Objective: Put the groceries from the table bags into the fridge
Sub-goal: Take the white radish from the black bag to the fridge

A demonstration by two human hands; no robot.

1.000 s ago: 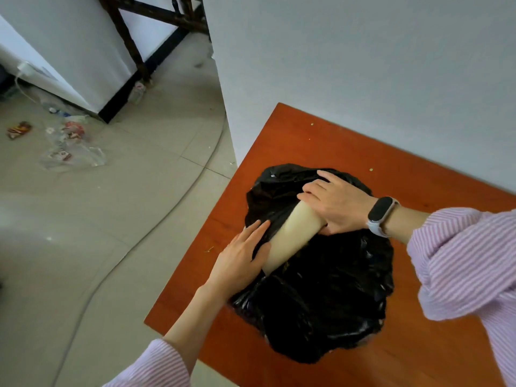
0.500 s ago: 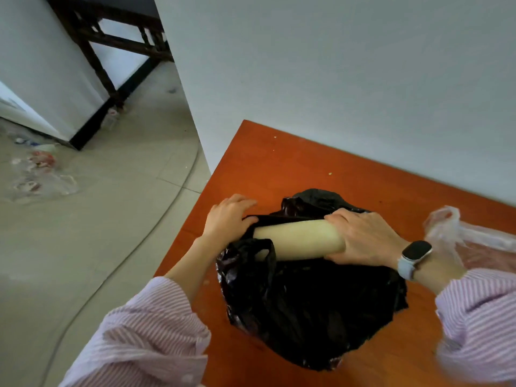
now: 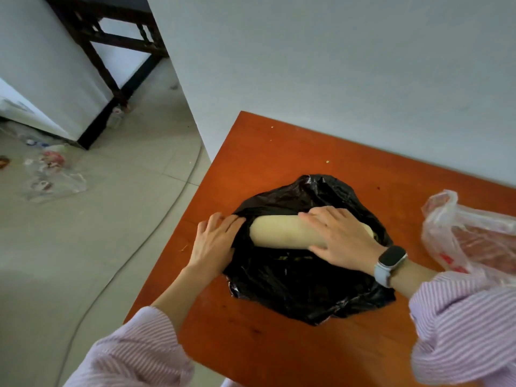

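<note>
Upper left of frame: white wall [image 3: 42, 65] with a dark baseboard; beside it, a dark wooden frame [image 3: 111, 43] standing on the floor.

Left edge, mid-height: litter [image 3: 53, 174] of clear plastic and wrappers on the floor.

Left and lower left: pale tiled floor [image 3: 97, 233], crossed by a thin cable [image 3: 145, 241] curving from centre toward the bottom edge.

Top centre to upper right: plain grey-white wall [image 3: 335, 65], its corner just left of the table.

Centre to bottom right: orange-brown wooden table [image 3: 279, 152], butted against that wall; a few specks on its surface.

Centre left: left hand [image 3: 215, 241], striped sleeve, fingers curled into the left rim of the bag, gripping it.

Centre: black bag [image 3: 301, 291], crumpled and open, lying on the table. Pale radish [image 3: 279, 233], long and cylindrical, lying across the bag mouth, its left end bare.

Centre right: right hand [image 3: 337, 236], fingers and thumb wrapped round the radish, gripping it; watch [image 3: 388, 263] on the wrist.

Right edge: clear bag [image 3: 460, 227] with red print, on the table, apart from the black bag; contents reddish, not identifiable.
</note>
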